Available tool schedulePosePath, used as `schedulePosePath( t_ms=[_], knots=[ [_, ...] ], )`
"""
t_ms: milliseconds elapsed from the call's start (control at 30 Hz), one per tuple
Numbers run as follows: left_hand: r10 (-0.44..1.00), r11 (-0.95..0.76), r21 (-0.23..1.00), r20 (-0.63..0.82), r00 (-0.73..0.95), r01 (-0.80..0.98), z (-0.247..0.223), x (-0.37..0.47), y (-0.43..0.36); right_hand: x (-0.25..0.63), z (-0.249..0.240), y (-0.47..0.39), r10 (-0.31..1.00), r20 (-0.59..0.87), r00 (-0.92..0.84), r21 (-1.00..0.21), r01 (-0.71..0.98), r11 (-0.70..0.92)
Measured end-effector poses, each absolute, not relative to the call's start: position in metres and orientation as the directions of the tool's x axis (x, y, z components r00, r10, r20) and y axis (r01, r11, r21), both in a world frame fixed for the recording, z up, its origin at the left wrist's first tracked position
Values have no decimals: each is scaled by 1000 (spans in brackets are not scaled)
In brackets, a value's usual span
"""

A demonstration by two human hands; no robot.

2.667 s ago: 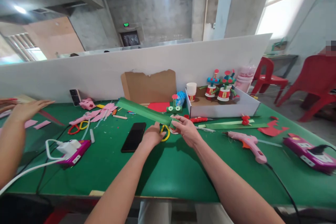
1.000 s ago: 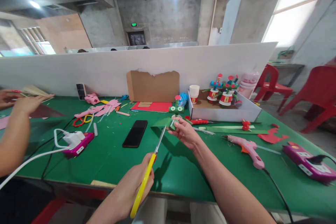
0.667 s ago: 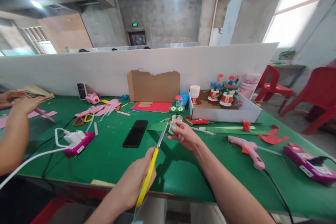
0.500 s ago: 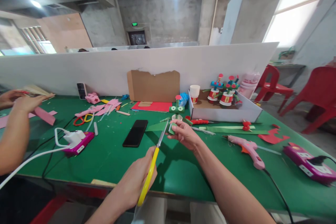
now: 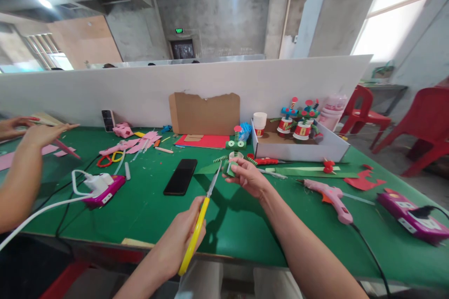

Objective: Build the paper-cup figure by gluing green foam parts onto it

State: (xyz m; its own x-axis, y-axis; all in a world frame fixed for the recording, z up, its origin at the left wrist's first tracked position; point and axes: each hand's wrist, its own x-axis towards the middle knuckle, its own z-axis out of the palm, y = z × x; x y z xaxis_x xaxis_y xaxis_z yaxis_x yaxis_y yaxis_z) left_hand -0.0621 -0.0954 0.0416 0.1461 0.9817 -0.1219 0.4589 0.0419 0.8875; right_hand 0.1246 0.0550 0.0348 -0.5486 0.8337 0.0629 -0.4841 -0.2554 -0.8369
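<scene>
My left hand [image 5: 185, 229] is closed round the yellow handle of a pair of scissors [image 5: 197, 236], whose blades point up and away from me. Just right of the blade tips, my right hand [image 5: 247, 177] pinches a small piece of green paper [image 5: 229, 168] between thumb and fingers. Part of that paper is hidden by the fingers. Right behind it stands a paper-cup figure [image 5: 236, 145] with a green head, white round eyes, a red disc on top and folded green arms. A black phone [image 5: 180, 177] lies left of the scissors.
At right lie a pink glue gun [image 5: 329, 195], green paper strips [image 5: 312, 173] and a purple power strip [image 5: 412, 217]. A white box [image 5: 301, 152] behind holds cup figures. Another purple power strip [image 5: 105, 192] sits at left, near a co-worker's hands [image 5: 44, 133] over pink paper.
The scissors and my left hand have drawn slightly left and down, apart from the green paper. My right hand has turned the paper a little. The co-worker's hand shifted right.
</scene>
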Motion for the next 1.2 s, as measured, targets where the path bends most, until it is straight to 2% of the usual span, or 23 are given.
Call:
schedulePosePath(
  t_ms=[100, 167, 333, 433, 500, 533, 600, 633, 700, 900, 1200],
  knots=[
    [962, 178, 900, -245, 123, 399, 49, -65, -100, 132, 39, 59, 862, 105, -496, -810, -545, -215],
    [927, 243, 894, -328, 181, 376, 56, -68, -104, 137, 41, 61, 888, 136, -440, -779, -601, -178],
    [815, 202, 924, -342, 468, 323, 62, -89, -114, 143, 42, 65, 912, 163, -376, -732, -666, -143],
    [834, 150, 907, -330, 441, 394, 60, -105, -116, 142, 41, 66, 912, 160, -377, -734, -663, -145],
    [894, 78, 789, -326, 307, 610, 63, -111, -117, 140, 39, 66, 909, 151, -389, -744, -650, -154],
    [920, 67, 660, -331, 210, 748, 66, -112, -116, 139, 38, 66, 906, 143, -400, -752, -639, -163],
    [942, 97, 318, -334, 16, 943, 72, -109, -114, 136, 36, 65, 895, 125, -428, -771, -609, -184],
    [941, 111, 171, -336, -48, 979, 75, -105, -113, 136, 35, 65, 889, 119, -442, -782, -594, -191],
    [933, 104, -2, -345, -98, 995, 77, -98, -109, 134, 34, 64, 880, 117, -460, -797, -572, -193],
    [938, 100, -124, -320, -135, 987, 72, -89, -109, 133, 33, 64, 874, 127, -469, -812, -555, -180],
    [883, 62, -102, -458, -102, 993, 77, -96, -127, 130, 33, 62, 867, 98, -488, -808, -548, -217]
  ],
)
